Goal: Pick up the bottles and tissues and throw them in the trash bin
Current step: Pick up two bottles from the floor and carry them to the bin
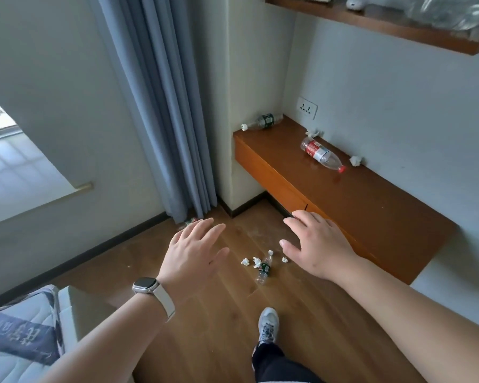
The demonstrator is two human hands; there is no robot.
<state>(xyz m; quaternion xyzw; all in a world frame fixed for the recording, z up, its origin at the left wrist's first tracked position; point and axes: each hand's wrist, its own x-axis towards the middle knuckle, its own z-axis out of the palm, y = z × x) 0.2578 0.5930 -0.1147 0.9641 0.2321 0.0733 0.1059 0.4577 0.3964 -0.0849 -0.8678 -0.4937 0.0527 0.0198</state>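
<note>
We judge nothing binned yet: our left hand [194,250] and right hand [315,244] hover spread and empty. Two bottles [322,153] and tissues [356,160] lie along the counter's [371,205] wall edge; another bottle [263,268] and tissue wads [245,262] litter the floor [205,327]. No bin shows.

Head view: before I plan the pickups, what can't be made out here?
- Trash bin: not in the head view at all.
- Bottle by the curtain: mostly hidden behind the left hand.
- Upper shelf: cut off by the top edge; its contents are blurred.
- Floor tissues: too small to count surely beside the floor bottle.
- Floor under the desk: hidden by the desk and the right hand.
</note>
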